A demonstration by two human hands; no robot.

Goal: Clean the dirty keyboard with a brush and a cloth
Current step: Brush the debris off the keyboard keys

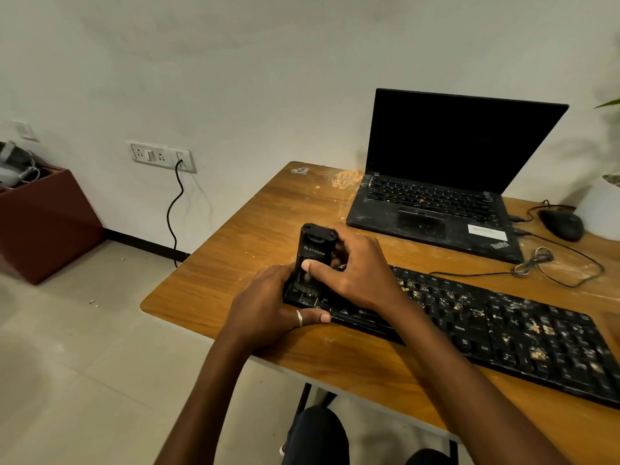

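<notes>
Both my bare forearms come in from below and meet over the worktop's [231, 263] left part, the right crossing in from the lower right. My left hand [268, 303] shows its back, wrist straight. Its fingers curl round the left end of the keyboard [503, 330], and a ringed digit lies flat along the near edge. My right hand [355, 270] wraps the upright brush [313, 250] from the right, thumb pressed on its front face and knuckles raised.

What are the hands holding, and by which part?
Right hand grips the black brush tool round its middle, thumb across the front; left hand clasps the keyboard at its left corner.
</notes>
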